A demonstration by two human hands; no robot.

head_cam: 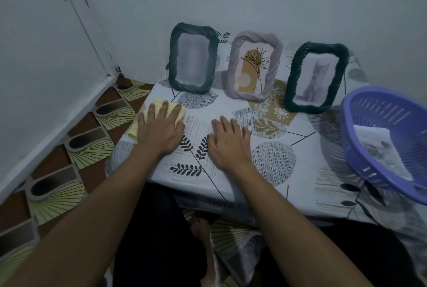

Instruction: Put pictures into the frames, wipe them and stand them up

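All three frames upright at 12 o'clock: dark-green frame (193, 57), grey frame (253, 66), cat frame (315, 77); task appears approx. complete. L hand (159, 125) flat, released, on yellow cloth (156, 102) at 10; R hand (227, 139) flat, empty.

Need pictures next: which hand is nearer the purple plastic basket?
Right. The right hand lies flat, left of the basket; the left hand rests on the yellow cloth, farther left.
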